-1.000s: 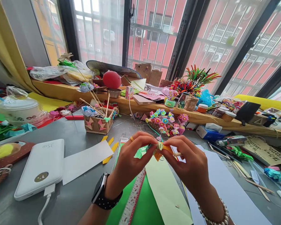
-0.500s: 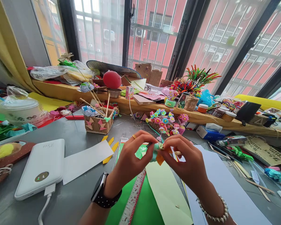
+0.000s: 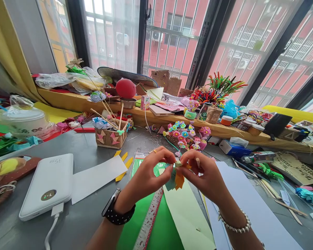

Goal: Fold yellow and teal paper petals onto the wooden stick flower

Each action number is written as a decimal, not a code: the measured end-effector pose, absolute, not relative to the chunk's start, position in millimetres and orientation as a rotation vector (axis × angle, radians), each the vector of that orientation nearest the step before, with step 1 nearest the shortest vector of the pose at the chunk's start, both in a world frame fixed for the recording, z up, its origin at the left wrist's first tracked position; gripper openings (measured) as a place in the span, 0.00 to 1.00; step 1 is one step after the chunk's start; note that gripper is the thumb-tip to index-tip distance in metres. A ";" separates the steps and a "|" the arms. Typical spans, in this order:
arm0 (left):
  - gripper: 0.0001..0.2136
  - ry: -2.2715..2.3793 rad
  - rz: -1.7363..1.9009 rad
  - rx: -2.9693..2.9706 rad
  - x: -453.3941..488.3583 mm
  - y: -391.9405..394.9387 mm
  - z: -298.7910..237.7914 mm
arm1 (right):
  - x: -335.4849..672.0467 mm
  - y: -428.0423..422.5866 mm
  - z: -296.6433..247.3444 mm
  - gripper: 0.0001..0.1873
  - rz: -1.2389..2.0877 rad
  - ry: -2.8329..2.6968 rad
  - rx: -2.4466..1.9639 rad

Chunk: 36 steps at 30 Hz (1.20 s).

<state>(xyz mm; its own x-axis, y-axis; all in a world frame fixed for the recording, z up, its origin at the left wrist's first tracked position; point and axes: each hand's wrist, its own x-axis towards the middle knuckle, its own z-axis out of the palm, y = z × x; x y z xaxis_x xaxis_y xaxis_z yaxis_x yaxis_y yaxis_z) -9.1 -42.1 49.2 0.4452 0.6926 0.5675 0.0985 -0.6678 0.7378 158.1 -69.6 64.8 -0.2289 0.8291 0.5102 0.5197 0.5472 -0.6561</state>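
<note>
In the middle of the head view, my left hand (image 3: 149,172) and my right hand (image 3: 207,173) meet at the fingertips. Pinched between them is a small paper flower (image 3: 179,180) with orange and teal petals hanging down and a pale centre on top. The fingers cover much of it. A thin wooden stick (image 3: 198,163) pokes out between my right fingers; its other end is hidden. Below the hands are a pale green paper strip (image 3: 189,211), a patterned ruler (image 3: 149,220) and a green sheet (image 3: 131,222).
At left lie a white power bank (image 3: 48,184) with a cable and a white paper strip (image 3: 99,178) beside yellow paper pieces (image 3: 123,169). Behind stand a cardboard box (image 3: 111,137) and colourful craft flowers (image 3: 184,133). White sheets (image 3: 240,205) and sticks (image 3: 270,189) occupy the right.
The paper flower has turned in my fingers, so more of its orange and teal petals hang into view. Both hands have shifted only slightly.
</note>
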 end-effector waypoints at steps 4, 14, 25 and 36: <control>0.04 0.592 1.202 1.980 -7.7 -42.4 49.7 | 160.8 -67.9 63.3 0.08 0.594 -1.854 -1.115; 0.03 0.596 1.179 1.846 -4.0 -40.7 49.4 | 161.8 -64.8 62.6 0.11 0.645 -1.786 -1.121; 0.06 0.558 0.994 1.585 -2.8 -31.8 43.5 | 162.9 -56.2 56.5 0.13 1.023 -1.678 -1.116; 0.08 0.572 0.976 1.504 -2.0 -34.3 45.7 | 168.8 -60.3 65.1 0.11 1.164 -1.655 -1.086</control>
<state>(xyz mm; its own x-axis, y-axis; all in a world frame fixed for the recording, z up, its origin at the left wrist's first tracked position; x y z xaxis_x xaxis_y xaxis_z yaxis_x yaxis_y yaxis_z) -2.0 -34.3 45.7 0.5282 0.8109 0.2517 -0.1765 -0.1851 0.9667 168.8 -60.3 65.1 -0.2916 0.9462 0.1406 0.1876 0.2007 -0.9615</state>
